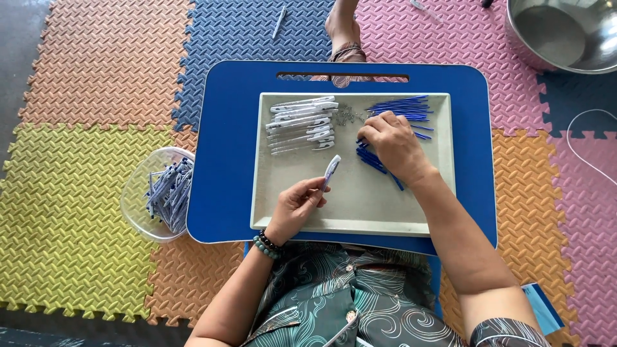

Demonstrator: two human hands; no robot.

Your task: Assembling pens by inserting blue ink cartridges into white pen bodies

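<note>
My left hand (297, 204) holds a white pen barrel (330, 171) with a blue tip, raised over the beige tray (360, 209). My right hand (393, 144) rests palm down on a heap of blue pen refills (402, 108) at the tray's right side, fingers curled among them. A row of white pen barrels (302, 124) lies at the tray's upper left. A small pile of tiny metal springs (350, 115) sits between the barrels and the refills. The tray rests on a blue lap table (225, 160).
A clear plastic bowl (138, 193) with several assembled pens stands on the foam mat left of the table. A steel bowl (562, 32) sits at the top right. A loose pen (279, 22) lies on the blue mat tile. A foot (340, 29) shows beyond the table.
</note>
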